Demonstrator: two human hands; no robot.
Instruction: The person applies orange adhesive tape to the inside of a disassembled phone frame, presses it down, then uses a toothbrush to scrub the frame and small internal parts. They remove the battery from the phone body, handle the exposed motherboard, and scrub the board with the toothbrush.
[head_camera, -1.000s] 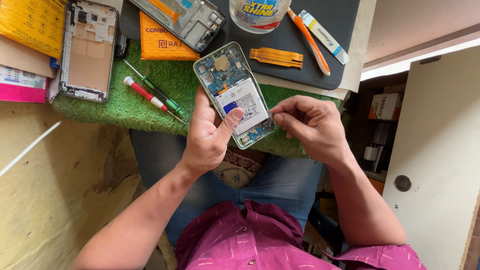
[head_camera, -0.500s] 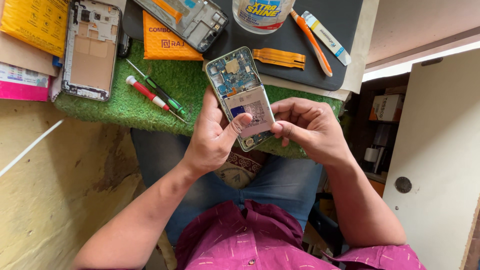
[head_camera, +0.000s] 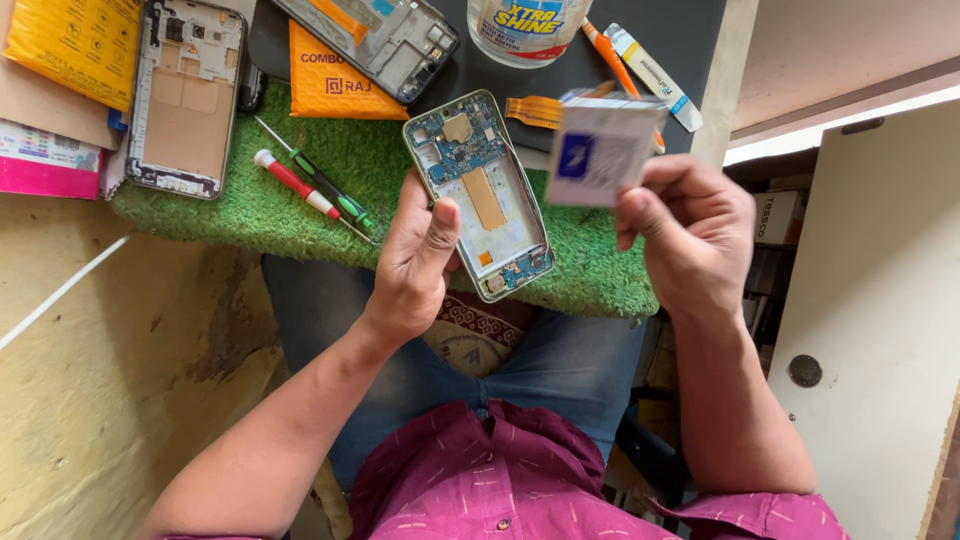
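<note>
Left hand (head_camera: 420, 250) grips an opened phone body (head_camera: 480, 195) by its left edge, thumb pressed on the frame rim, fingers wrapped behind, so the hand is closed around it. The phone is tilted, top end pointing up-left, held just above the near edge of the green turf mat (head_camera: 250, 200); blue circuit board shows at its top end, a tan strip in the middle bay, a small board at its bottom end. Right hand (head_camera: 690, 225) pinches a flat white battery (head_camera: 600, 150) with a blue patch, thumb and fingers clamped on its lower right side, raised clear of the phone body and to the right of it, not touching it. Battery is blurred, edges unclear. On the mat left of the phone lie a red-handled screwdriver (head_camera: 290, 180) and a green-handled screwdriver (head_camera: 335, 195), side by side, tips toward the left hand. Further left a second phone frame (head_camera: 190, 95) lies face up, partly off the mat. Behind the mat sits a dark work mat (head_camera: 690, 30) with a third phone frame (head_camera: 385, 35), an orange packet (head_camera: 340, 80), a white jar (head_camera: 525, 25), an orange pry tool (head_camera: 605, 45), a small white tube (head_camera: 655, 70) and an orange flex cable (head_camera: 530, 108). A yellow packet (head_camera: 75, 45) lies at top left. Person wears a magenta shirt (head_camera: 480, 480) and jeans (head_camera: 560, 370).
</note>
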